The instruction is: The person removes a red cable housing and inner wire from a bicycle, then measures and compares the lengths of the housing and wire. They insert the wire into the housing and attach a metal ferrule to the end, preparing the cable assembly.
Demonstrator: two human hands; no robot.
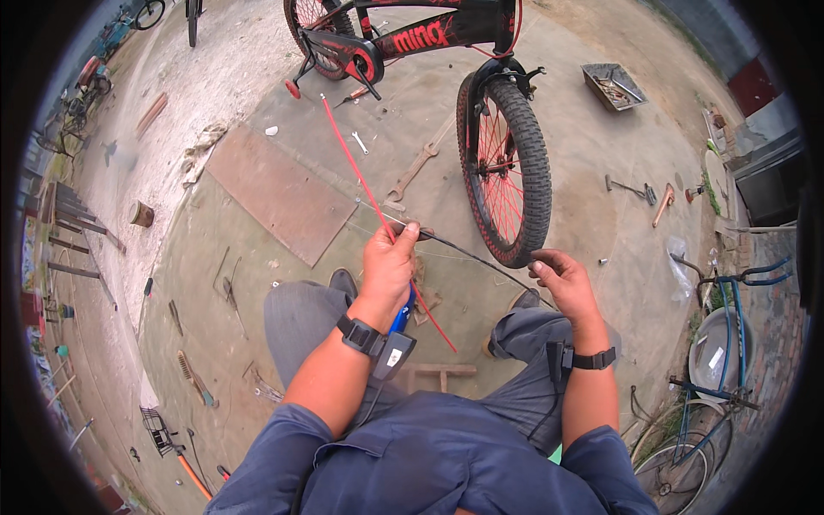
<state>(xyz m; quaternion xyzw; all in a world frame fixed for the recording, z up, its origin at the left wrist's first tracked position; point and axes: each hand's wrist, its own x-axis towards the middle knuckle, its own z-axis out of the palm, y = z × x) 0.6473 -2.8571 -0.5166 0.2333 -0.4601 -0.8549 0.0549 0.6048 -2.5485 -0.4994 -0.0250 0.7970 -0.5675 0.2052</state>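
Observation:
My left hand [389, 268] is closed around a thin red cable housing [350, 159], which slants from the bicycle's pedal side down between my knees. A black cable [472, 255] runs from the same fingers toward my right foot. Below that palm shows the blue handle [402, 311] of a tool, mostly hidden. My right hand [562, 279] is beside the bottom of the front tyre [536, 184], thumb and fingers bent together in a pinch. A fine wire stretches toward it from the left, but whatever lies between its fingertips is too small to make out.
A black and red bicycle [446, 33] stands ahead. On the ground lie a large wrench [414, 172], a small wrench [360, 142], a brown board [279, 193], a wire brush [197, 378] and a hammer [663, 206]. A tray of parts [613, 87] sits far right; a blue bicycle frame [728, 335] is nearer.

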